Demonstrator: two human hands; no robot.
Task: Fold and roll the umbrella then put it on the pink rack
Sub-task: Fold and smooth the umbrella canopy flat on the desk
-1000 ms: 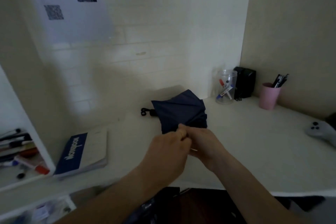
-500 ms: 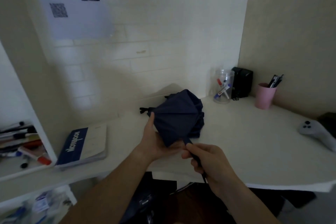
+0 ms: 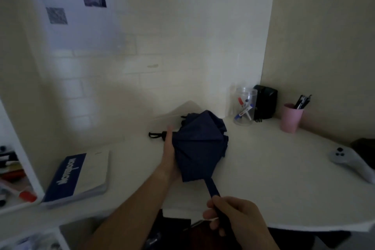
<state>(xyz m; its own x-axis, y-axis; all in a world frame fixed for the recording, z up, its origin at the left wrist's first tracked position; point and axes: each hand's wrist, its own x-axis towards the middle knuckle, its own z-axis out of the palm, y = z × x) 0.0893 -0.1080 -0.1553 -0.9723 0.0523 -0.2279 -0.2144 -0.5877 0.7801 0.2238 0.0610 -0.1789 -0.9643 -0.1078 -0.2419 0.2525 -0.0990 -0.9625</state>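
Observation:
A collapsed navy umbrella (image 3: 199,146) lies over the middle of the white desk (image 3: 274,178), its cloth loose and bunched. Its black handle with a wrist loop (image 3: 157,134) sticks out to the left. My left hand (image 3: 170,148) cups the umbrella's left side from beneath. My right hand (image 3: 229,215), near the desk's front edge, pinches the umbrella's navy closure strap (image 3: 211,187) and holds it stretched towards me. No pink rack is in view.
A blue-and-white notebook (image 3: 79,174) lies at the left. At the back right stand a clear jar of markers (image 3: 244,106), a black box (image 3: 265,104) and a pink cup of pens (image 3: 291,117). A grey controller (image 3: 353,161) rests at the right edge. Shelves of pens (image 3: 12,178) are at far left.
My hands were together at the umbrella's near edge. My right hand has drawn the strap out towards me, and my left hand has slid up along the umbrella's left side.

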